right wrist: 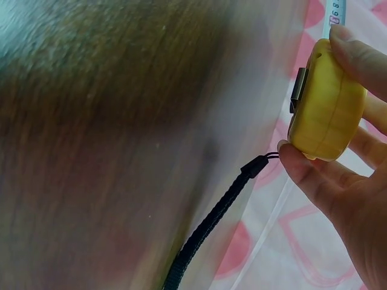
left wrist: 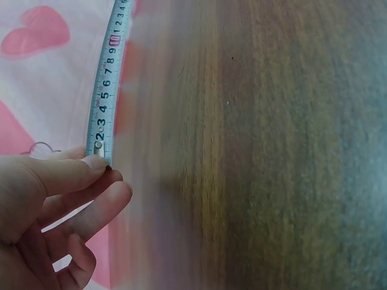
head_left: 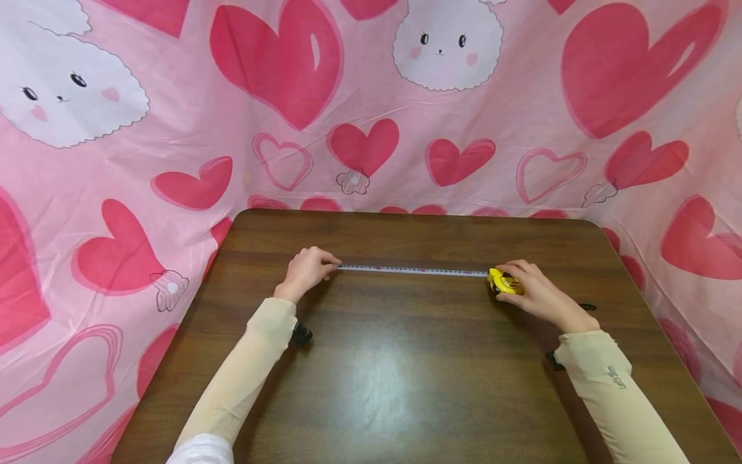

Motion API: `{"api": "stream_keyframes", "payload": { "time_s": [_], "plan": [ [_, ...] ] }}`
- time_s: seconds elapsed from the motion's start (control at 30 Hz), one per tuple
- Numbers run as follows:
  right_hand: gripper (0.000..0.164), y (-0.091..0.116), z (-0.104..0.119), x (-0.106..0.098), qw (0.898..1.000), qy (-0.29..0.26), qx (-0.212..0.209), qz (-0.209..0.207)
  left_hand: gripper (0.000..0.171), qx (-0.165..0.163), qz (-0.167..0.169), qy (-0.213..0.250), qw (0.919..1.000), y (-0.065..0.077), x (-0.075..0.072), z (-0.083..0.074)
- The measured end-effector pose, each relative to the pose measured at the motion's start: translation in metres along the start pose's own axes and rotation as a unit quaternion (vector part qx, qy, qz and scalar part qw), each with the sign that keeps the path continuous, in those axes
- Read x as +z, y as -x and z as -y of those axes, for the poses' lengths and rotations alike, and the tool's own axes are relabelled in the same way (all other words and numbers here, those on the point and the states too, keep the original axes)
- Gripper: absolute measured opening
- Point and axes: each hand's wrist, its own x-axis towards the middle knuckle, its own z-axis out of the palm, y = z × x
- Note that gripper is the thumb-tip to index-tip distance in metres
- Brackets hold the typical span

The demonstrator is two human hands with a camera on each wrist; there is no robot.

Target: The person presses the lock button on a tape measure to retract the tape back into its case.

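Note:
A tape measure with a yellow case [head_left: 505,282] is drawn out, its white blade [head_left: 413,269] running nearly level across the far half of the table. My left hand [head_left: 308,269] pinches the end of the blade between thumb and fingers; in the left wrist view the low numbers on the blade [left wrist: 107,81] stand just past the thumb. Around the yellow case curl the fingers and thumb of my right hand [head_left: 536,293]. The right wrist view shows a metal clip [right wrist: 298,90] on the case's side and a black wrist strap [right wrist: 217,211] hanging from it.
Below both hands lies a brown wooden table [head_left: 394,374] with rounded far corners. Pink cloth [head_left: 406,103] printed with hearts and white faces hangs behind it and at both sides. A black wrist camera [head_left: 301,334] sits at the left cuff.

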Motion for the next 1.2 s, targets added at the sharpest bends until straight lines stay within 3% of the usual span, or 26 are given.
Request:
{"api": "stream_keyframes", "payload": {
  "time_s": [0.4, 1.2],
  "plan": [
    [0.061, -0.002, 0.005, -0.001, 0.999, -0.012, 0.021, 0.027, 0.016, 0.007, -0.006, -0.01, 0.9999, -0.001, 0.002, -0.005],
    [0.061, -0.007, 0.014, 0.002, 0.999, -0.018, 0.029, 0.037, 0.015, 0.013, 0.001, -0.007, 0.9999, -0.004, 0.007, -0.017]
  ]
}}
